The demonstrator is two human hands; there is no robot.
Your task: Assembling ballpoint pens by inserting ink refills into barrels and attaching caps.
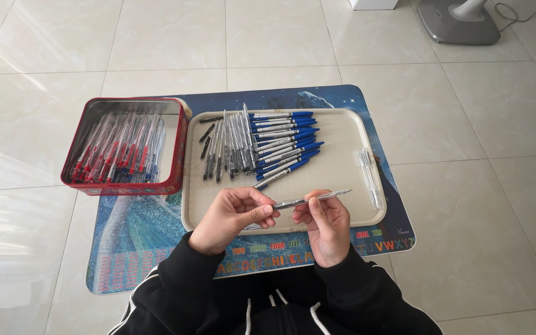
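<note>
Red metal forms the tin (178, 152) that sits just left of the beige tray (342, 155), and it is packed with clear pens with red tips (116, 152) lying side by side. Both rest on a blue picture mat (131, 242) spread over the pale tiled floor (32, 124). On the tray's left part lies a row of clear pen barrels with dark tips (227, 146), and just right of them a fan of pens with blue caps (283, 146). Near the tray's right rim lie two clear empty barrels (367, 174). Over the tray's near edge, the left hand (231, 217) pinches one end of a clear pen (314, 198) between thumb and forefinger. The right hand (327, 226) grips the pen's middle with its fingers curled around it, the far end pointing toward the tray's right side.
</note>
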